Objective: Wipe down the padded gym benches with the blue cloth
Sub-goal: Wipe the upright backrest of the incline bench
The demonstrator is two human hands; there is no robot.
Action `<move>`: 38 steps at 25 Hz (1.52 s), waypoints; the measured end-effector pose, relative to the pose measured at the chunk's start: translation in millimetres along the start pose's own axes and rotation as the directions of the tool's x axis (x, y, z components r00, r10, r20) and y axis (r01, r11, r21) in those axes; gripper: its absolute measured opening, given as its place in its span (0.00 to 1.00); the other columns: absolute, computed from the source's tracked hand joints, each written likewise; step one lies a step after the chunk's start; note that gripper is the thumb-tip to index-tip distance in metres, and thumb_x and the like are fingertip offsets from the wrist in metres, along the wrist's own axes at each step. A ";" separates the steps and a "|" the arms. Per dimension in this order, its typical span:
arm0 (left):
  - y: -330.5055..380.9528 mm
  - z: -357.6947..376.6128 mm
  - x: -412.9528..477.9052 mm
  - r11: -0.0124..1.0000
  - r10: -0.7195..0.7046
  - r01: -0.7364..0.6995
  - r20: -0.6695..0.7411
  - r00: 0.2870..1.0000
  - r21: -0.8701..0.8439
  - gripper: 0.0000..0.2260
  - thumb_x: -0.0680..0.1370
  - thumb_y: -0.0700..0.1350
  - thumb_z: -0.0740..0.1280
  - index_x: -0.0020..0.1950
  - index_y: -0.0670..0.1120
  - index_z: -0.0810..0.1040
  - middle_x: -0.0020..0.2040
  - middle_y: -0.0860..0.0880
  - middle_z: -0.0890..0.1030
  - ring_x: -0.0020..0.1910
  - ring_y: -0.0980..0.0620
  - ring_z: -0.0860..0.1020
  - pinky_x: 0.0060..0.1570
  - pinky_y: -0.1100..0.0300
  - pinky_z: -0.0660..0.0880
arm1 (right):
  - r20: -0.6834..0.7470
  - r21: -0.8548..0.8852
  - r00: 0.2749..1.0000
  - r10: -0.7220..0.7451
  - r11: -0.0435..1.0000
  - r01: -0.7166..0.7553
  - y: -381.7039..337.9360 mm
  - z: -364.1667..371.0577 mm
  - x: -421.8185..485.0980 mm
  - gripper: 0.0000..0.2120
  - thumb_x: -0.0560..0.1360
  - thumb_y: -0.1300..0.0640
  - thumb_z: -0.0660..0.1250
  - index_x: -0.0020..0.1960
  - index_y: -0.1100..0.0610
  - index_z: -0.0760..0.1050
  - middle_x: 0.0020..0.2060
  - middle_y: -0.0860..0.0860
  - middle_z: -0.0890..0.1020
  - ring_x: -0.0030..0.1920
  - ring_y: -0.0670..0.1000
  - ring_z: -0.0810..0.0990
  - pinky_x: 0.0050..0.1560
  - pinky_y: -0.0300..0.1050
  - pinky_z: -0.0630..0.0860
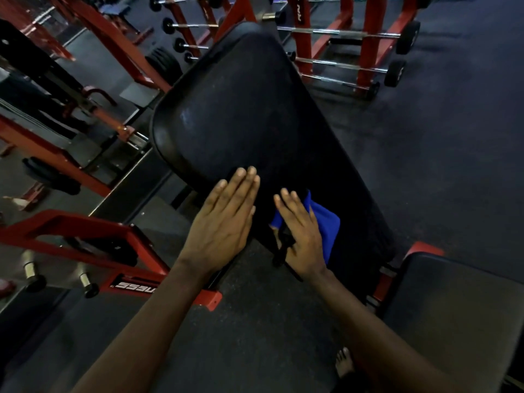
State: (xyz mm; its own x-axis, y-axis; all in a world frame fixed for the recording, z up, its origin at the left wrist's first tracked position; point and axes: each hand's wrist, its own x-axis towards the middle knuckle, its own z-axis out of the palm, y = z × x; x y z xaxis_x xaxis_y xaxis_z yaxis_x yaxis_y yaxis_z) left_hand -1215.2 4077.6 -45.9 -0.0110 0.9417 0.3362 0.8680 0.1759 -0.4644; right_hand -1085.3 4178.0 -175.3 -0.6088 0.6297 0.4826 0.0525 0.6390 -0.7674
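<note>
The left hand [224, 222] was laid flat on the lower left edge of the black bench pad [249, 109], fingers straight, nothing held. The right hand [302, 236] was pressed, fingers extended, onto the blue cloth [327, 225], which was spread beneath it and to its right on the pad's lower end. Barbells [337, 32] were racked beyond the pad.

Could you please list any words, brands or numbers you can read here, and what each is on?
"NESS": white letters, seen upside down, on a black label on the red machine frame; the word's start cannot be read.
White lettering on the red rack upright: too blurred to read.
Nothing else is legible.
</note>
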 end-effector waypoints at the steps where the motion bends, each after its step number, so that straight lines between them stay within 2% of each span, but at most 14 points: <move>1: 8.1 6.3 -4.6 1.000 0.007 -0.007 0.006 1.000 0.014 0.23 0.85 0.46 0.54 0.78 0.38 0.64 0.79 0.41 0.62 0.79 0.46 0.57 0.79 0.51 0.48 | -0.043 0.034 0.996 0.074 0.997 -0.073 1.3 1.4 -2.3 0.31 0.78 0.58 0.69 0.79 0.53 0.63 0.79 0.47 0.62 0.80 0.49 0.58 0.76 0.64 0.59; 4: 25.8 21.2 -23.3 1.000 -0.023 0.022 0.024 0.999 0.010 0.24 0.85 0.48 0.55 0.79 0.38 0.62 0.80 0.41 0.62 0.80 0.47 0.56 0.78 0.51 0.48 | -0.129 0.086 0.983 0.132 0.989 -0.122 -11.3 11.5 1.8 0.30 0.77 0.62 0.70 0.77 0.56 0.66 0.79 0.48 0.62 0.80 0.51 0.58 0.78 0.60 0.55; 9: 47.8 36.2 -30.1 0.978 -0.187 0.189 0.037 0.982 -0.089 0.26 0.83 0.47 0.55 0.80 0.39 0.59 0.81 0.43 0.58 0.82 0.49 0.47 0.79 0.51 0.44 | 0.127 -0.063 0.978 -0.165 0.983 0.174 23.8 -14.6 6.7 0.41 0.70 0.67 0.72 0.79 0.53 0.61 0.80 0.48 0.59 0.80 0.50 0.56 0.78 0.57 0.55; 10: 50.9 36.9 -30.3 0.971 -0.217 0.219 0.032 0.976 -0.093 0.26 0.83 0.47 0.55 0.80 0.40 0.59 0.81 0.44 0.58 0.82 0.50 0.47 0.79 0.51 0.43 | 0.135 -0.078 0.981 -0.136 0.986 0.148 34.7 -20.3 9.8 0.42 0.70 0.68 0.72 0.79 0.52 0.60 0.80 0.48 0.59 0.80 0.50 0.57 0.78 0.58 0.57; 12: 55.2 39.2 -30.8 0.963 -0.254 0.255 0.023 0.967 -0.092 0.27 0.83 0.46 0.55 0.81 0.40 0.57 0.81 0.45 0.55 0.82 0.50 0.47 0.79 0.51 0.42 | -0.017 -0.041 0.999 0.050 0.998 -0.051 52.3 -25.5 25.8 0.39 0.73 0.67 0.72 0.79 0.52 0.62 0.79 0.49 0.61 0.80 0.50 0.58 0.76 0.61 0.62; 15: 58.4 44.1 -31.5 0.960 -0.265 0.264 0.006 0.964 -0.096 0.27 0.83 0.46 0.54 0.82 0.42 0.53 0.83 0.49 0.48 0.82 0.50 0.46 0.79 0.51 0.40 | -0.274 0.105 0.922 0.272 0.962 -0.253 52.8 -21.8 53.1 0.25 0.82 0.52 0.65 0.77 0.56 0.66 0.78 0.51 0.66 0.79 0.50 0.61 0.73 0.61 0.67; 17: 58.1 47.3 -31.2 0.957 -0.274 0.273 -0.003 0.962 -0.100 0.27 0.83 0.46 0.53 0.82 0.43 0.52 0.83 0.50 0.46 0.82 0.51 0.46 0.78 0.51 0.39 | -0.228 0.103 0.950 0.213 0.976 -0.194 36.4 -14.9 47.1 0.26 0.81 0.57 0.67 0.77 0.57 0.66 0.78 0.52 0.65 0.79 0.51 0.60 0.75 0.62 0.64; 19: 58.8 48.0 -31.5 0.956 -0.274 0.271 -0.011 0.962 -0.109 0.28 0.83 0.46 0.54 0.82 0.43 0.52 0.83 0.50 0.46 0.82 0.51 0.46 0.78 0.51 0.39 | -0.063 0.041 0.997 0.054 0.998 -0.051 18.6 -9.8 22.4 0.35 0.74 0.68 0.72 0.78 0.58 0.65 0.78 0.51 0.63 0.80 0.51 0.58 0.77 0.62 0.60; 21: 60.1 48.1 -30.8 0.955 -0.277 0.274 -0.008 0.961 -0.113 0.27 0.83 0.46 0.54 0.82 0.43 0.52 0.83 0.50 0.46 0.82 0.50 0.46 0.78 0.51 0.39 | 0.015 0.025 0.999 -0.041 0.999 0.041 17.9 -12.7 15.6 0.37 0.72 0.70 0.73 0.77 0.58 0.64 0.78 0.51 0.64 0.80 0.52 0.59 0.76 0.63 0.60; 24: 65.4 48.4 -29.0 0.940 -0.317 0.315 0.005 0.948 -0.131 0.26 0.83 0.44 0.54 0.81 0.42 0.55 0.83 0.50 0.47 0.82 0.50 0.45 0.78 0.50 0.38 | -0.063 0.063 0.997 -0.048 0.997 0.052 16.1 -20.5 48.8 0.31 0.75 0.68 0.72 0.76 0.60 0.67 0.77 0.53 0.67 0.79 0.52 0.61 0.75 0.63 0.62; 29: 79.3 56.0 -33.7 0.962 -0.194 0.198 0.042 0.980 -0.188 0.25 0.77 0.39 0.57 0.76 0.41 0.64 0.77 0.45 0.66 0.81 0.53 0.46 0.79 0.52 0.39 | -0.126 0.054 0.988 -0.091 0.994 0.098 12.9 -21.1 86.6 0.28 0.78 0.64 0.71 0.76 0.60 0.68 0.76 0.54 0.69 0.79 0.52 0.62 0.76 0.60 0.60; 32: 75.7 59.2 -35.8 0.978 -0.179 0.183 0.047 0.983 -0.101 0.26 0.79 0.40 0.57 0.78 0.41 0.64 0.79 0.46 0.63 0.81 0.52 0.48 0.78 0.52 0.38 | -0.212 0.096 0.973 0.092 0.993 -0.073 48.6 -20.1 67.3 0.26 0.80 0.60 0.69 0.76 0.58 0.68 0.76 0.52 0.69 0.78 0.51 0.63 0.74 0.60 0.64; 35: 79.9 60.1 -33.2 0.979 -0.185 0.187 0.031 0.982 -0.077 0.24 0.83 0.43 0.57 0.79 0.41 0.62 0.80 0.46 0.61 0.82 0.51 0.48 0.78 0.51 0.37 | -0.353 0.204 0.880 0.317 0.944 -0.258 74.1 -18.4 48.9 0.24 0.82 0.51 0.65 0.76 0.57 0.68 0.75 0.52 0.70 0.77 0.51 0.65 0.71 0.60 0.69; 38: 88.3 62.4 -30.1 0.971 -0.226 0.226 0.005 0.974 -0.075 0.24 0.85 0.49 0.58 0.80 0.42 0.62 0.80 0.49 0.59 0.82 0.51 0.47 0.78 0.50 0.37 | -0.346 0.195 0.868 0.356 0.932 -0.304 60.0 -13.2 44.1 0.23 0.82 0.52 0.65 0.76 0.57 0.69 0.76 0.52 0.69 0.78 0.51 0.64 0.73 0.60 0.67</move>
State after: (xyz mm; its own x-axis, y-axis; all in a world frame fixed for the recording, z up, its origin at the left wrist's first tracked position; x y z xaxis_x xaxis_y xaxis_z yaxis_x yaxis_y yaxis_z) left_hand -1169.2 4082.7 -148.2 -0.2097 0.8789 0.4284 0.8778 0.3622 -0.3135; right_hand -1098.5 4249.9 -194.5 -0.2356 0.9269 0.2922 0.0803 0.3182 -0.9446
